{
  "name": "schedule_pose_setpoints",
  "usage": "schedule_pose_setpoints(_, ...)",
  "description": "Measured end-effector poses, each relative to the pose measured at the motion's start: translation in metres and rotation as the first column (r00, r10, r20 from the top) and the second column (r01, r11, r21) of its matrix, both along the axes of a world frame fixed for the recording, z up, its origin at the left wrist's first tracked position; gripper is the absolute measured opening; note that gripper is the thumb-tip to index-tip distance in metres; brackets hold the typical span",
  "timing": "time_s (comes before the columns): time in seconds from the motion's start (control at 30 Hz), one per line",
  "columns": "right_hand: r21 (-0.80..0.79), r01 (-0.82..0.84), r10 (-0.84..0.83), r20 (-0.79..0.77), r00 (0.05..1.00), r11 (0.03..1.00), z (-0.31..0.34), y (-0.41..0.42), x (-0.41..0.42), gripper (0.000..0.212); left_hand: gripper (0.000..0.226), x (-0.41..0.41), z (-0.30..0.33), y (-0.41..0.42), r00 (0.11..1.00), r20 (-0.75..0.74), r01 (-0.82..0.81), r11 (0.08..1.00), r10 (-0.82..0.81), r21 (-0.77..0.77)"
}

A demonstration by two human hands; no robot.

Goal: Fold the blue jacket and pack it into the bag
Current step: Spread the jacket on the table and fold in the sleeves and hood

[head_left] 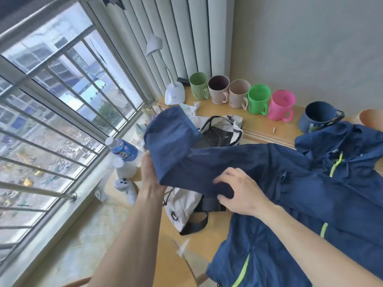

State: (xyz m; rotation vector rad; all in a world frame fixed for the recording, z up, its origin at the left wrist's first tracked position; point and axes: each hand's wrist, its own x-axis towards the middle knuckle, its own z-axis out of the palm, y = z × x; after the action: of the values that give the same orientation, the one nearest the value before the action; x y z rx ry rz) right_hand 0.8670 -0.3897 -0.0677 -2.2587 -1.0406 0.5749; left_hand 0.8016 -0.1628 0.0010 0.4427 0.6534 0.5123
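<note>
Head view: blue jacket (310, 183) spread on table (261, 123), sleeve over bag (215, 133).
Left hand (150, 172) grip: clenched on sleeve.
Right hand (242, 193) grip: pinching sleeve fold.

No legible text; blurred lettering on the bottle (124, 151) label.

Six mugs are standing in a row along the back of the tabletop (259, 129): a pale green mug (198, 84), a purple-lined mug (218, 89), a beige mug (238, 93), a bright green mug (258, 98), a pink mug (281, 104) and a navy mug (317, 116). An orange rim (372, 117) at the right edge is possibly showing a seventh. Two bottles are sitting by the window: a blue-labelled bottle (123, 151) and a white bottle (125, 167). One blue jacket (300, 183), one bag (219, 131), one desk lamp (174, 93) and one white controller (126, 187) are lying here. Two hands are working: the left hand (150, 175) and the right hand (242, 191).
</note>
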Motion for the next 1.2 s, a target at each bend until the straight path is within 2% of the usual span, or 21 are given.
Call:
schedule_pose_setpoints(0.07,0.228,0.185,-0.102,-0.334,0.937,0.956,0.026,0.01,-0.002,0.047,0.06,0.017,0.009,-0.004,0.972,-0.21,0.148,0.967,-0.103,0.207)
schedule_pose_setpoints(0.13,0.386,0.441,-0.052,-0.702,0.71,0.81,0.057,0.017,0.005,0.041,0.051,0.039,0.016,-0.016,0.923,-0.337,0.331,0.835,-0.188,0.44)
schedule_pose_setpoints(0.17,0.402,0.557,-0.006,-0.807,0.591,0.727,0.069,0.016,0.011,0.039,0.047,0.051,0.02,-0.025,0.902,-0.365,0.402,0.759,-0.232,0.511)
schedule_pose_setpoints(0.2,0.393,0.651,0.002,-0.857,0.516,0.65,0.079,0.013,0.019,0.041,0.046,0.063,0.024,-0.038,0.882,-0.367,0.462,0.701,-0.296,0.544)
schedule_pose_setpoints(0.27,0.356,0.781,-0.097,-0.88,0.465,0.513,0.089,-0.005,0.035,0.042,0.038,0.084,0.028,-0.069,0.816,-0.37,0.575,0.569,-0.443,0.587)
schedule_pose_setpoints(0.33,0.356,0.85,-0.281,-0.833,0.477,0.388,0.091,-0.039,0.048,0.033,0.016,0.103,0.032,-0.105,0.736,-0.399,0.649,0.401,-0.547,0.647)
schedule_pose_setpoints(0.4,0.378,0.884,-0.471,-0.748,0.467,0.277,0.089,-0.089,0.06,0.024,0.018,0.122,0.027,-0.141,0.676,-0.436,0.663,0.233,-0.593,0.712)
schedule_pose_setpoints(0.47,0.383,0.91,-0.624,-0.676,0.391,0.155,0.086,-0.148,0.068,0.017,0.026,0.137,0.019,-0.176,0.641,-0.506,0.657,0.07,-0.577,0.751)
schedule_pose_setpoints(0.53,0.36,0.932,-0.711,-0.646,0.278,0.038,0.074,-0.21,0.071,0.011,0.015,0.147,0.004,-0.206,0.638,-0.619,0.624,-0.165,-0.458,0.764)
schedule_pose_setpoints(0.6,0.303,0.951,-0.773,-0.616,0.149,-0.058,0.051,-0.269,0.071,0.017,0.027,0.154,-0.016,-0.231,0.615,-0.726,0.609,-0.399,-0.308,0.686)
schedule_pose_setpoints(0.7,0.185,0.961,-0.812,-0.581,-0.06,-0.204,0.006,-0.346,0.064,0.023,0.046,0.161,-0.055,-0.254,0.53,-0.841,0.608,-0.64,-0.114,0.47)
schedule_pose_setpoints(0.77,0.068,0.959,-0.822,-0.533,-0.199,-0.276,-0.025,-0.387,0.056,0.025,0.059,0.159,-0.082,-0.26,0.523,-0.852,0.556,-0.761,0.007,0.335)
schedule_pose_setpoints(0.83,-0.044,0.953,-0.833,-0.476,-0.284,-0.3,-0.056,-0.418,0.045,0.024,0.064,0.156,-0.109,-0.259,0.518,-0.852,0.542,-0.801,0.079,0.256)
schedule_pose_setpoints(0.97,-0.154,0.951,-0.841,-0.444,-0.308,-0.267,-0.098,-0.454,0.033,0.021,0.062,0.156,-0.14,-0.253,0.495,-0.85,0.513,-0.85,0.182,0.117)
schedule_pose_setpoints(1.07,-0.16,0.957,-0.833,-0.472,-0.289,-0.242,-0.1,-0.46,0.033,0.018,0.058,0.162,-0.139,-0.252,0.597,-0.76,0.487,-0.869,0.256,0.091)
schedule_pose_setpoints(1.1,-0.158,0.957,-0.825,-0.486,-0.29,-0.244,-0.101,-0.461,0.033,0.017,0.055,0.163,-0.136,-0.251,0.657,-0.706,0.522,-0.835,0.265,0.174)
schedule_pose_setpoints(1.13,-0.153,0.956,-0.815,-0.499,-0.294,-0.252,-0.101,-0.462,0.033,0.016,0.05,0.161,-0.131,-0.251,0.709,-0.648,0.575,-0.76,0.277,0.304)
schedule_pose_setpoints(1.2,-0.149,0.951,-0.793,-0.525,-0.309,-0.272,-0.103,-0.464,0.033,0.02,0.035,0.153,-0.119,-0.253,0.762,-0.585,0.632,-0.514,0.278,0.579)
